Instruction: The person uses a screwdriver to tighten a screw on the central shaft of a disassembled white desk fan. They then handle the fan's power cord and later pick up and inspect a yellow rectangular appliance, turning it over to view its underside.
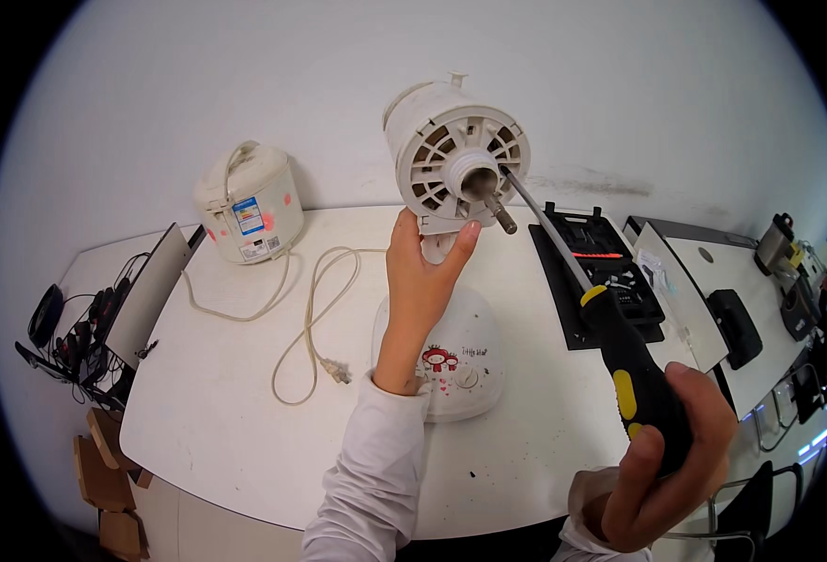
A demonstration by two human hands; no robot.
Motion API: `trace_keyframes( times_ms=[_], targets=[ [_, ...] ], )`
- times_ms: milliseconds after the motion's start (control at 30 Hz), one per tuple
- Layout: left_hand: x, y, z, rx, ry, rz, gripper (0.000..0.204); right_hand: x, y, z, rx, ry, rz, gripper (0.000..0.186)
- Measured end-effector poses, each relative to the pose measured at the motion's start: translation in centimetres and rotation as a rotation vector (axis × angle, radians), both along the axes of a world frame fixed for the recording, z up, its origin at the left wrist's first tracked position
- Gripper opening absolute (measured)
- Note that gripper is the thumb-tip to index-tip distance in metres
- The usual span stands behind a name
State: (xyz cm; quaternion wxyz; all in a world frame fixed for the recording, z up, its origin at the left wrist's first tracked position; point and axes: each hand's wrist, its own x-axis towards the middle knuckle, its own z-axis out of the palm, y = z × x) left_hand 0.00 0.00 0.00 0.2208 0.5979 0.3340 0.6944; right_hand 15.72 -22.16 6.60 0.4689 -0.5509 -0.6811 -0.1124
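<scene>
My left hand [425, 272] is closed around the lower neck of a white fan motor housing [432, 126], holding it up above a white base [467, 328] with a red cartoon print and a dial. The housing's round vented face points toward me, with a threaded collar [460, 171] and a metal shaft [498, 213] sticking out. My right hand [676, 454] grips a long screwdriver with a black and yellow handle [629, 365]; its tip lies at the vented face, right of the collar. I cannot tell whether the tip is touching.
A white rice cooker [245, 197] stands back left, near a cord with plug [334, 370]. An open black toolkit [620, 292] lies right. Side desks hold tangled cables [95, 328] and appliances [774, 244]; cardboard boxes [100, 468] sit lower left. A wall is behind.
</scene>
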Motion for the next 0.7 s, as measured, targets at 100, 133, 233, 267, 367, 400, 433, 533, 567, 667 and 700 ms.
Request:
trace_keyframes(
  times_ms=[100,133,233,267,367,400,433,533,567,667,700],
  targets=[
    [0.0,0.1,0.1,0.016,-0.016,-0.005,0.045,-0.1,0.4,-0.2,0.08,0.021,0.036,0.044],
    [0.0,0.1,0.1,0.021,-0.014,-0.005,0.045,-0.2,0.8,-0.6,0.144,0.03,0.047,0.044],
    [0.2,0.1,0.1,0.02,-0.014,-0.001,0.045,-0.6,1.3,-1.1,0.238,0.058,0.035,0.044],
    [0.3,0.1,0.1,0.017,-0.014,0.001,0.045,-0.6,1.3,-1.2,0.253,0.067,0.023,0.044],
    [0.2,-0.1,0.1,0.001,0.0,0.013,0.045,-0.6,1.3,-1.2,0.212,0.046,0.025,0.048],
    [0.1,0.0,0.0,0.004,0.009,0.02,0.045,-0.6,1.3,-1.2,0.217,0.017,0.016,0.047],
    [-0.1,0.3,-0.3,0.006,0.019,0.028,0.045,-0.6,1.4,-1.1,0.221,-0.011,0.01,0.046],
    [-0.1,0.4,-0.5,0.042,0.014,0.044,0.045,-0.8,0.9,-1.1,0.142,0.02,0.077,0.044],
    [0.0,0.2,-0.5,0.059,0.007,0.05,0.045,-0.9,0.8,-1.1,0.1,0.049,0.118,0.043],
    [0.6,0.1,-0.2,0.035,0.014,0.032,0.044,-0.8,1.1,0.3,0.171,-0.147,0.185,0.046],
    [0.6,0.1,-0.2,0.026,0.009,0.033,0.044,-0.9,1.2,0.3,0.181,-0.163,0.195,0.045]
  ],
)
